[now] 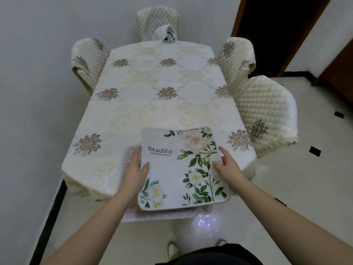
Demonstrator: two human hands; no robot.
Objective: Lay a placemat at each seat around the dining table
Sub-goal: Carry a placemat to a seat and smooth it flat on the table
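here both hands' grip, left hand (pixel 134 169) and right hand (pixel 227 164), pinches the placemat stack (pixel 172 169).

Both bare forearms are stretched forward. The left hand (pixel 134 169) is clamped on the mat's (pixel 179 167) left edge, thumb on top. The right hand (pixel 228 164) is curled likewise on the right edge.

four chairs (pixel 267 115), perhaps two placemats (pixel 181 169), one table (pixel 152 92)
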